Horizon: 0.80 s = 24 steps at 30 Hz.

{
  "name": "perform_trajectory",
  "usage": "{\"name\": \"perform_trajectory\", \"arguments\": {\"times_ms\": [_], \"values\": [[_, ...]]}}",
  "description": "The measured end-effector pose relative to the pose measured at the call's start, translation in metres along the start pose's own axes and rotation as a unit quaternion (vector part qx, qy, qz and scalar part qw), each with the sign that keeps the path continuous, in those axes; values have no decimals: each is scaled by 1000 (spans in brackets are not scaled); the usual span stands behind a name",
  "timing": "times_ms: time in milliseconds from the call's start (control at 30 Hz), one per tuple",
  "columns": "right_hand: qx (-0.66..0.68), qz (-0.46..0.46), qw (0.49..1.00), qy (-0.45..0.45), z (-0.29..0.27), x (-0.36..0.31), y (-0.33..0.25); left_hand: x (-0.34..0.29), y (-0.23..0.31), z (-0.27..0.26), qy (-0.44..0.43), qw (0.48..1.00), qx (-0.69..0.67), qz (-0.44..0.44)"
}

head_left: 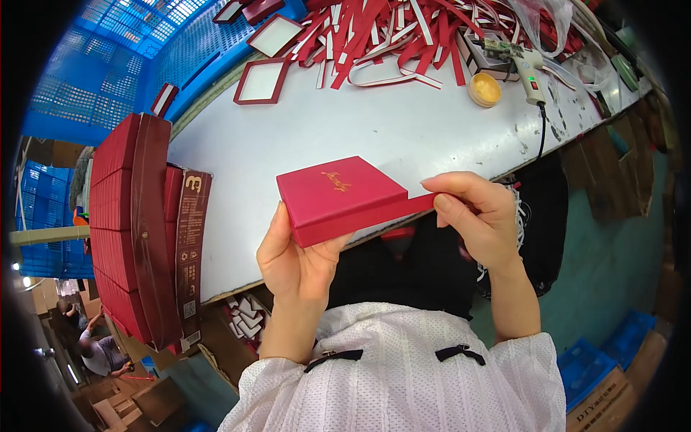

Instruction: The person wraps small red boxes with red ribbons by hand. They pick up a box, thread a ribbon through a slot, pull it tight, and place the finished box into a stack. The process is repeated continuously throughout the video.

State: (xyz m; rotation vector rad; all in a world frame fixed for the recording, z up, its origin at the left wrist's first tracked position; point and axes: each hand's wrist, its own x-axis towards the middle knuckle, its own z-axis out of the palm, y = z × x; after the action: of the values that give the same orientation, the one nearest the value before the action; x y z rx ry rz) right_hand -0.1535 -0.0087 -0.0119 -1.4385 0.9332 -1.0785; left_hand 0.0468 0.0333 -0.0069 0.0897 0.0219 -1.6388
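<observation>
A flat red gift box (pixel 342 189) with gold lettering on its lid is held up over the front edge of the white table. My left hand (pixel 299 259) grips it from below, thumb at the near left corner and fingers beneath. A red paper strip (pixel 421 206) runs along the box's near side and sticks out past its right corner. Between thumb and forefinger, my right hand (pixel 471 212) pinches the free end of that strip. The fingers of my left hand under the box are partly hidden.
Stacked red boxes (pixel 115 230) in a carton (pixel 191 252) stand at the left. Loose red and white strips (pixel 389 36) pile up at the back, near open box parts (pixel 260 81). A hot glue gun (pixel 531 75) and round yellow tub (pixel 484 90) lie back right. Another person (pixel 101 353) is far left.
</observation>
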Motion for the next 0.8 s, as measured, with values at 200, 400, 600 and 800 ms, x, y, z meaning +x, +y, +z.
{"name": "perform_trajectory", "arguments": {"times_ms": [200,400,600,800], "values": [[-17,10,1000,2,6,0,-3,-4,-5,7,-1,997,-64,-47],[-52,5,999,-7,9,-4,-2,-3,-5,-2,51,985,-150,-69],[-111,-18,994,12,2,-13,-16,-3,3,-12,65,989,-126,-48],[-103,-51,993,18,1,-13,-20,-7,2,-9,63,989,-125,-50]]}}
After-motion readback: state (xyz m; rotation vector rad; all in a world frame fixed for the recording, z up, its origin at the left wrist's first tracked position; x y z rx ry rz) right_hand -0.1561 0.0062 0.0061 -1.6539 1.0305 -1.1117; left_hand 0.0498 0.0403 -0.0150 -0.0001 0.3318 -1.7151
